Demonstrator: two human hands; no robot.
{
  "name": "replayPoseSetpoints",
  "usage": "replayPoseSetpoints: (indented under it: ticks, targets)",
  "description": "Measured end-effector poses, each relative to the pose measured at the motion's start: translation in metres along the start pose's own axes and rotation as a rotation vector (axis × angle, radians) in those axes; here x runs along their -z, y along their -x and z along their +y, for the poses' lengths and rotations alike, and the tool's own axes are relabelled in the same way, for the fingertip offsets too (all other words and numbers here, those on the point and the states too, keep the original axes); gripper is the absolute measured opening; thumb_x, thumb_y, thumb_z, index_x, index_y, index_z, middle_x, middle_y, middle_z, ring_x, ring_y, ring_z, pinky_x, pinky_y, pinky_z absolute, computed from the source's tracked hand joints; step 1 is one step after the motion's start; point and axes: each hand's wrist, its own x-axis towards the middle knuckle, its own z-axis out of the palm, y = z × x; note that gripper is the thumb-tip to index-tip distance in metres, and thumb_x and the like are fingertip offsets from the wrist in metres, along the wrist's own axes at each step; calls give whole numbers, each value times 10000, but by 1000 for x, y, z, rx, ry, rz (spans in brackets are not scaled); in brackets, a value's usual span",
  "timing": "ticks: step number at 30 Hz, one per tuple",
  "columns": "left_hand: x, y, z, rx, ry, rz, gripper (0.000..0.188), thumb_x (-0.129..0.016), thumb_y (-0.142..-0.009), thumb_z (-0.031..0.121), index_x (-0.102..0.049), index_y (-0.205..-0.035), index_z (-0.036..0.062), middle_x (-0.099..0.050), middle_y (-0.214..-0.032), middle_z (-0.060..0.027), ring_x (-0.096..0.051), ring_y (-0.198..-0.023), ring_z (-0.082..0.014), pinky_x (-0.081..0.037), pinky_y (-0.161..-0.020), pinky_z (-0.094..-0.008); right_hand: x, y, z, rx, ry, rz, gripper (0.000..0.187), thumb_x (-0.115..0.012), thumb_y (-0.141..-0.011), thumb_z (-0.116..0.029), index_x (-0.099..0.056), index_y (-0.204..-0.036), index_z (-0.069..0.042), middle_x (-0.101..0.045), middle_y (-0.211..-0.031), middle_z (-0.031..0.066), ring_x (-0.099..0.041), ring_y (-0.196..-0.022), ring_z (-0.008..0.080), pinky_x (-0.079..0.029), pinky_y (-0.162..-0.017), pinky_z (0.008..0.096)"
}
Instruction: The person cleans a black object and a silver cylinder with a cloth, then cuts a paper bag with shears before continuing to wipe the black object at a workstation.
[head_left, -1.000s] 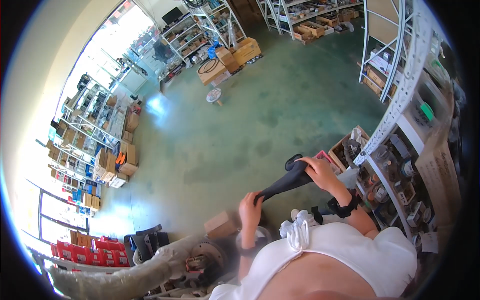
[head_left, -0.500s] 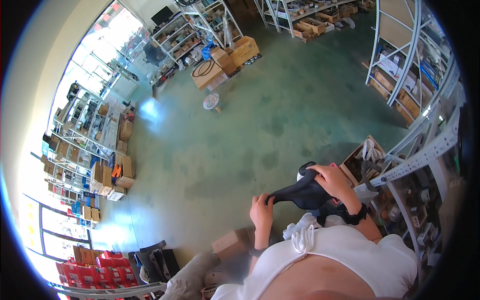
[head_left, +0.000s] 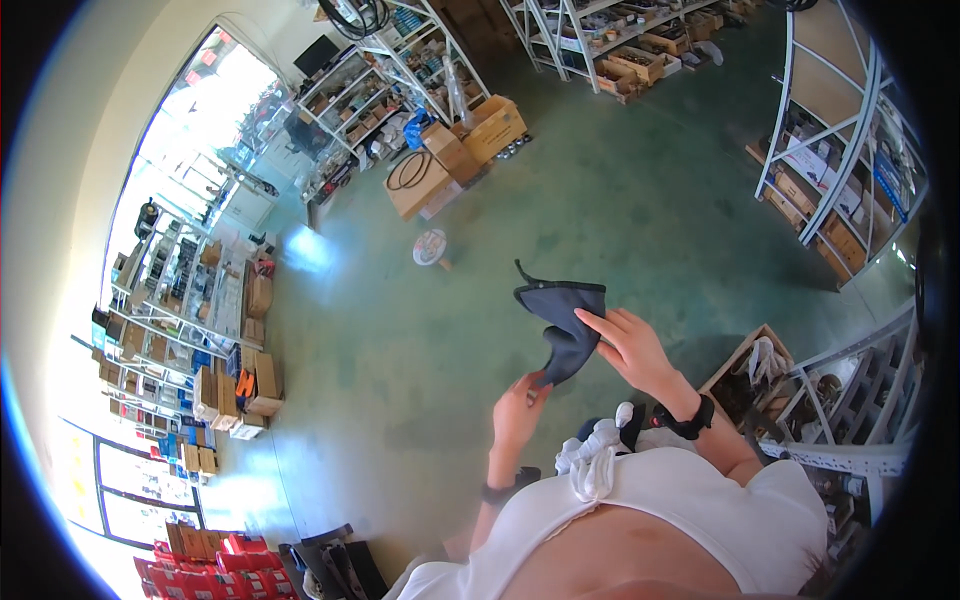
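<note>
Dark cloth piece [head_left: 572, 310] is up in mid-air, just right of ctr frame, btwn the person's hands. L hand [head_left: 517, 408] has its lwr end pinched tight; R hand [head_left: 632, 345] has fingers on the right edge, but can't tell if they're really gripping. Progress, AFAICT: it's in hand and partly spread, thin strap [head_left: 524, 273] poking out upper L; it bends midway, so not flat, and not set down. Wooden box [head_left: 733, 357] sits lwr right, apart from it.
</note>
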Motion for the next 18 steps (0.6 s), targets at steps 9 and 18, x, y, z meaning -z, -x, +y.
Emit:
replayPoseSetpoints:
  ticks: [9, 18]
  targets:
    - [-43, -114, 38, -236, 452, -178, 432, -567, -827, 147, -435, -1214, 10, -636, -846, -135, -634, -713, -245, -487, -636, -307, -6, -30, 41, -98, 84, 110, 539, -571, -713, 1, -468, -1233, -93, -576, -965, 101, -539, -899, 287, -460, -751, 356]
    - [-50, -239, 43, -440, 407, -192, 219, -552, -803, 112, -537, -1008, 35, -620, -758, -145, -610, -665, -297, -461, -570, -349, -3, -112, 94, -118, 83, 138, 473, -582, -693, 5, -543, -1153, -97, -586, -868, 111, -543, -767, 296, -451, -664, 370]
